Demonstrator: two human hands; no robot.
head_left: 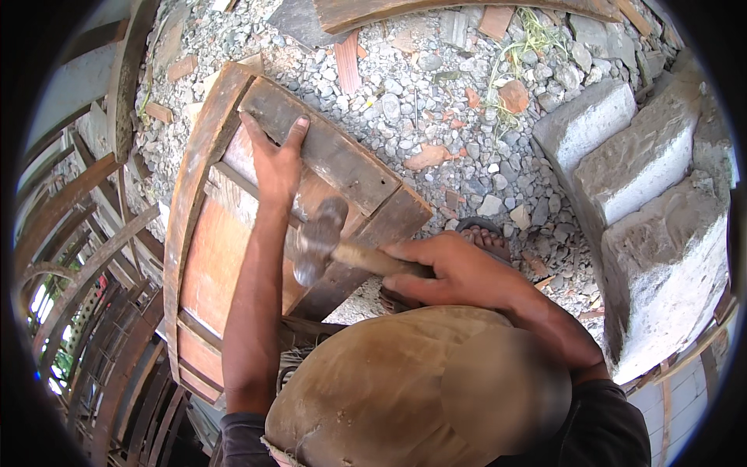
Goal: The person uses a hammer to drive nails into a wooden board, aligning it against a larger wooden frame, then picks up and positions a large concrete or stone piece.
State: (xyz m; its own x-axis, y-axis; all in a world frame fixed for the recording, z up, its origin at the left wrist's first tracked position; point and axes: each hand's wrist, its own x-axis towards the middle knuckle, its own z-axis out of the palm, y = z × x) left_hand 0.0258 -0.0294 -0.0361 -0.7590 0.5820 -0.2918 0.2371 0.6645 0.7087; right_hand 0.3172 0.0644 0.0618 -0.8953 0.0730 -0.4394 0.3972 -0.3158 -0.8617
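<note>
My right hand (459, 268) is closed round the wooden handle of a hammer (317, 240). Its worn metal head hovers over or against the wooden frame, just below my left forearm; whether it touches cannot be told. My left hand (278, 163) grips a weathered grey plank (323, 144) near its upper left end, thumb and forefinger spread apart and the other fingers hidden. This plank lies along one end of a wooden panel (214, 245) with a reddish plywood face. A long curved timber (191, 187) edges the panel's left side, and a darker board (373, 241) lies beside the plank.
Gravel (459, 171) with broken brick and wood scraps covers the ground. Heavy concrete blocks (634, 167) stand at right. Curved wooden ribs (85, 265) are stacked at left, and another curved timber (467, 12) lies at the far edge. My sandalled foot (486, 237) is near the hammer hand.
</note>
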